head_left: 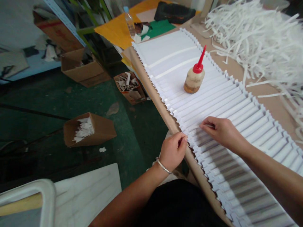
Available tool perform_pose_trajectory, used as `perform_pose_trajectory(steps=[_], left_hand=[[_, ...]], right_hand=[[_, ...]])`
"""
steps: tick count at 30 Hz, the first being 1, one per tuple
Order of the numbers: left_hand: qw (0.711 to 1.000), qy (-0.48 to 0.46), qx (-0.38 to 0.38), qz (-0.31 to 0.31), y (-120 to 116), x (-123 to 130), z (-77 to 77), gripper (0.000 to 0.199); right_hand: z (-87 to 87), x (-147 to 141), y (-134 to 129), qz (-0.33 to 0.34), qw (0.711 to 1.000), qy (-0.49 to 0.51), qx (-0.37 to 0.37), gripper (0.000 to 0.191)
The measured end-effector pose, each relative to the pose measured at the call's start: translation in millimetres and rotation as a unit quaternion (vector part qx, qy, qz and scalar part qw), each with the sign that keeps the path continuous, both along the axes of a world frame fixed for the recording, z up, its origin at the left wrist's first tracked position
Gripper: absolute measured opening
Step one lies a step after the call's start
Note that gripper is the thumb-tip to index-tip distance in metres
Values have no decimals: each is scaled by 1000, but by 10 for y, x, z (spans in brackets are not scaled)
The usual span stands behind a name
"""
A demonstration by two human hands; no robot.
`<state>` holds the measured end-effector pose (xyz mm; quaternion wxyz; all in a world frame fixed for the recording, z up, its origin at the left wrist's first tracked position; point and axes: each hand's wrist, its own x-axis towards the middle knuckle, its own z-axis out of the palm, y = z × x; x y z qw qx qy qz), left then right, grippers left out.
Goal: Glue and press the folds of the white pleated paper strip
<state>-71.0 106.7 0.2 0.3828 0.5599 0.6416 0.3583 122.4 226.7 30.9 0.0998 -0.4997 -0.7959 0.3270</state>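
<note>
A long sheet of pleated white paper [220, 107] lies across a brown board table [267, 94], its folds running crosswise and its edges zigzagged. My left hand [172, 151], with a metal bangle at the wrist, pinches the paper's near edge above the board's rim. My right hand [220, 132] rests on the pleats, with thumb and fingers closed on a fold. Farther up the sheet, beyond both hands, stands a glue bottle [194, 80] with a red nozzle, out of reach of my fingers.
A heap of white paper strips [255, 41] covers the far right of the board. Below the board's left edge, cardboard boxes [88, 130] with paper scraps sit on the green floor. An orange sheet [113, 31] and a plastic bottle [129, 21] lie at the far end.
</note>
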Motion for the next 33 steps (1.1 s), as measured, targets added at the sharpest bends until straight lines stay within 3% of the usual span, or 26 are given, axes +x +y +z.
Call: perform_pose_trajectory(steps=[6, 11, 15, 22, 26, 33], left_hand=[[989, 122, 77, -36, -33, -4, -22, 21], [942, 289, 141, -93, 12, 3, -27, 31], [912, 364, 148, -113, 58, 24, -44, 39], [898, 409, 117, -112, 102, 90, -62, 42], [898, 412, 118, -102, 109, 101, -70, 40], [899, 410, 125, -91, 131, 93, -59, 41]], right_hand=[[-30, 5, 66, -6, 1000, -16, 12, 29], [-16, 0, 81, -6, 1000, -16, 23, 27], [-10, -2, 97, -8, 1000, -13, 27, 27], [-32, -3, 92, 10, 998, -40, 48, 26], [32, 247, 263, 28, 995, -71, 61, 26], [125, 926, 824, -51, 984, -130, 109, 26]])
